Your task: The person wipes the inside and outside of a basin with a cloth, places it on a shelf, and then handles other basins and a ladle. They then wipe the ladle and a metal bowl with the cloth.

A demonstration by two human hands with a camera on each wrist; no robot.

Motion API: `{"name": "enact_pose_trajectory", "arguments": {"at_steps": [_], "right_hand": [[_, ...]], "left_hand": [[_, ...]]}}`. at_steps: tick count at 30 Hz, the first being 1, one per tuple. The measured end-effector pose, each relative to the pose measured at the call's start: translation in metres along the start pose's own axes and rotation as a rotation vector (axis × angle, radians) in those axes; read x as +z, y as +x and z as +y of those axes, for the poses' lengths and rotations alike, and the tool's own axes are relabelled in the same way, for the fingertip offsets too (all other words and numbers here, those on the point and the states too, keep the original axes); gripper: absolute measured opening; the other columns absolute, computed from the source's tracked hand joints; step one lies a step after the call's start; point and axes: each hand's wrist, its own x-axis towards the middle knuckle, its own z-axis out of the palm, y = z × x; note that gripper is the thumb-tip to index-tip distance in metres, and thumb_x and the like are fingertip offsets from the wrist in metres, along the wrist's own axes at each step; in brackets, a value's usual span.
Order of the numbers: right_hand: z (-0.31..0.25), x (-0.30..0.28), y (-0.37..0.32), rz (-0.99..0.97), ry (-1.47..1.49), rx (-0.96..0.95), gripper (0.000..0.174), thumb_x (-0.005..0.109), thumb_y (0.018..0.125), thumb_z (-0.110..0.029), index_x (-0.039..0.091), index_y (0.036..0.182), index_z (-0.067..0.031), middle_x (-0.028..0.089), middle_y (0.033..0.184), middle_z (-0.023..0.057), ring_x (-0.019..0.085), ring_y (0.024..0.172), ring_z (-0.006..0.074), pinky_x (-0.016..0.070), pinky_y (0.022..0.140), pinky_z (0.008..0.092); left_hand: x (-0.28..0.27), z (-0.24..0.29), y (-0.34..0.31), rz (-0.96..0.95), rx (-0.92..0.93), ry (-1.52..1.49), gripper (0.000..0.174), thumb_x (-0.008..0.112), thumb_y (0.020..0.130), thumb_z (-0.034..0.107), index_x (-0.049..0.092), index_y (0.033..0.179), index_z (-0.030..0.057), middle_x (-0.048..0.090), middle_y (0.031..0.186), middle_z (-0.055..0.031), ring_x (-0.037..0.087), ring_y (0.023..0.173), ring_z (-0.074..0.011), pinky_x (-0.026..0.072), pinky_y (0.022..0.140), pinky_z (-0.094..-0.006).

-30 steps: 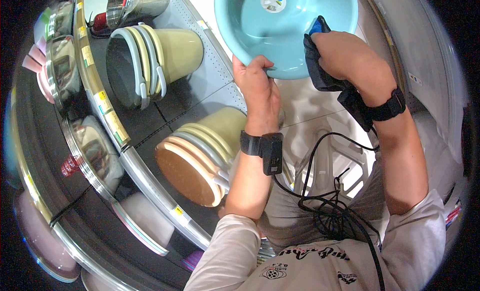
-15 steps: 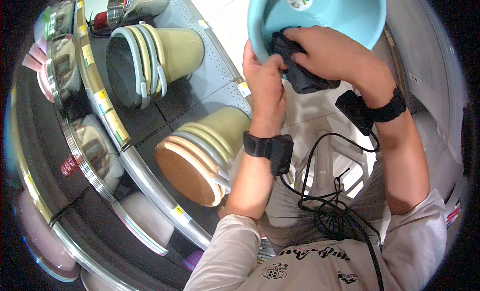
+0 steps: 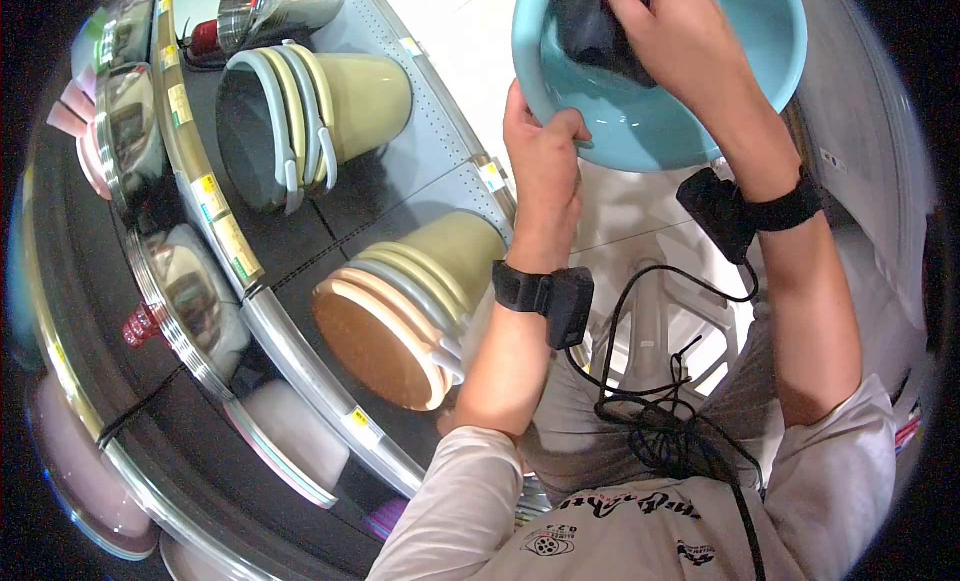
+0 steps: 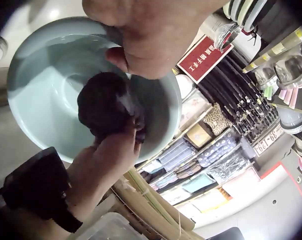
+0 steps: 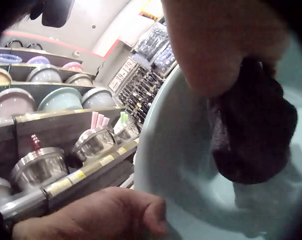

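A light blue plastic basin [image 3: 690, 131] is held up in front of the body, its open side tilted toward me. My left hand [image 3: 543, 171] grips its near left rim, the thumb over the edge. Bunched in my right hand [image 3: 690, 46] is a black cloth [image 3: 595, 26], which lies against the basin's inner surface. The left wrist view shows the cloth [image 4: 103, 102] over the inside of the basin [image 4: 33, 112], near the left thumb. From the right wrist, the cloth [image 5: 256, 135] hangs in a thick wad below the fingers and hides part of the basin floor.
On the left, a shelf carries stacked buckets [image 3: 375, 106], more buckets with a brown one in front [image 3: 375, 346], and metal pots [image 3: 190, 291]. A pale plastic stool [image 3: 650, 311] stands below. Black cables [image 3: 670, 411] hang across the lap from the wrist cameras.
The basin has shifted to the right along with the left hand. The right hand has carried the cloth from the basin's right rim to its near left side, then farther up inside.
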Motion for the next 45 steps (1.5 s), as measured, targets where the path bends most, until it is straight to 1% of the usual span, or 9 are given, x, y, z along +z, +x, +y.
{"name": "enact_pose_trajectory", "arguments": {"at_steps": [5, 8, 14, 17, 20, 31, 34, 40, 45], "right_hand": [[0.024, -0.007, 0.001, 0.092, -0.314, -0.175, 0.022, 0.06, 0.092, -0.008, 0.057, 0.11, 0.004, 0.064, 0.1, 0.0276, 0.061, 0.1, 0.0463, 0.0486, 0.088, 0.0521], [0.028, -0.013, -0.003, 0.044, -0.404, -0.139, 0.022, 0.058, 0.09, -0.006, 0.059, 0.111, 0.0024, 0.065, 0.102, 0.0251, 0.061, 0.103, 0.0436, 0.0486, 0.09, 0.0504], [0.046, -0.002, -0.016, -0.136, -0.474, -0.193, 0.022, 0.058, 0.089, -0.004, 0.061, 0.11, 0.0039, 0.065, 0.101, 0.0249, 0.062, 0.1, 0.0429, 0.0501, 0.088, 0.0487], [0.05, 0.007, -0.017, -0.383, -0.45, -0.118, 0.043, 0.065, 0.09, -0.011, 0.058, 0.132, -0.0023, 0.069, 0.114, 0.0251, 0.065, 0.108, 0.0428, 0.0527, 0.093, 0.0508], [0.037, 0.012, -0.015, -0.468, -0.406, -0.052, 0.042, 0.066, 0.09, -0.011, 0.059, 0.131, -0.0023, 0.068, 0.115, 0.0254, 0.064, 0.109, 0.043, 0.0525, 0.093, 0.0506], [0.022, 0.007, -0.013, -0.22, -0.241, -0.312, 0.033, 0.06, 0.092, -0.009, 0.059, 0.124, -0.0006, 0.067, 0.113, 0.0251, 0.066, 0.104, 0.0422, 0.0539, 0.09, 0.0497], [0.009, -0.003, -0.011, -0.122, -0.155, -0.336, 0.022, 0.059, 0.089, -0.004, 0.06, 0.11, 0.0043, 0.065, 0.098, 0.0246, 0.062, 0.097, 0.0435, 0.0506, 0.087, 0.0486], [0.025, -0.004, -0.016, 0.105, -0.455, -0.316, 0.021, 0.057, 0.091, -0.006, 0.059, 0.109, 0.0037, 0.065, 0.092, 0.0223, 0.065, 0.088, 0.0398, 0.0525, 0.082, 0.046], [0.022, -0.014, -0.025, -0.012, -0.594, -0.296, 0.018, 0.055, 0.09, -0.006, 0.06, 0.105, 0.0029, 0.064, 0.089, 0.0213, 0.065, 0.085, 0.0384, 0.0538, 0.079, 0.0441]], "left_hand": [[0.0, -0.001, 0.0, 0.028, -0.011, -0.032, 0.047, 0.052, 0.073, -0.017, 0.056, 0.116, 0.0001, 0.063, 0.101, -0.0058, 0.061, 0.084, -0.0175, 0.0495, 0.067, -0.0282], [0.0, 0.0, -0.001, 0.015, -0.033, -0.057, 0.058, 0.05, 0.071, -0.017, 0.055, 0.128, -0.0019, 0.062, 0.106, -0.0061, 0.057, 0.088, -0.0149, 0.0453, 0.065, -0.0251], [-0.002, 0.003, -0.001, 0.033, -0.077, -0.145, 0.056, 0.049, 0.068, -0.019, 0.056, 0.121, -0.0011, 0.063, 0.107, -0.0073, 0.06, 0.088, -0.0171, 0.0473, 0.066, -0.0259], [-0.003, 0.002, 0.0, 0.078, -0.082, -0.183, 0.054, 0.049, 0.068, -0.019, 0.056, 0.118, -0.0003, 0.064, 0.105, -0.0077, 0.061, 0.087, -0.0181, 0.0481, 0.066, -0.0263], [-0.003, 0.003, 0.0, 0.096, -0.089, -0.166, 0.036, 0.053, 0.071, -0.015, 0.055, 0.101, 0.0047, 0.058, 0.085, -0.0026, 0.056, 0.074, -0.0164, 0.0456, 0.064, -0.0297], [0.0, 0.002, 0.0, 0.031, -0.123, -0.181, 0.034, 0.053, 0.071, -0.014, 0.056, 0.1, 0.0043, 0.059, 0.087, -0.0043, 0.057, 0.076, -0.018, 0.0472, 0.066, -0.0311], [0.0, 0.001, 0.0, -0.014, -0.141, -0.155, 0.037, 0.053, 0.071, -0.013, 0.057, 0.104, 0.0036, 0.06, 0.09, -0.0051, 0.058, 0.079, -0.0191, 0.0478, 0.068, -0.0315], [0.003, 0.002, -0.002, 0.003, -0.157, -0.191, 0.052, 0.049, 0.068, -0.018, 0.057, 0.117, -0.0016, 0.063, 0.101, -0.0071, 0.06, 0.084, -0.0173, 0.0484, 0.067, -0.0259], [0.001, 0.001, -0.001, 0.02, -0.135, -0.185, 0.053, 0.049, 0.068, -0.018, 0.057, 0.118, -0.0013, 0.064, 0.102, -0.0075, 0.061, 0.085, -0.018, 0.0495, 0.068, -0.0259]]}}
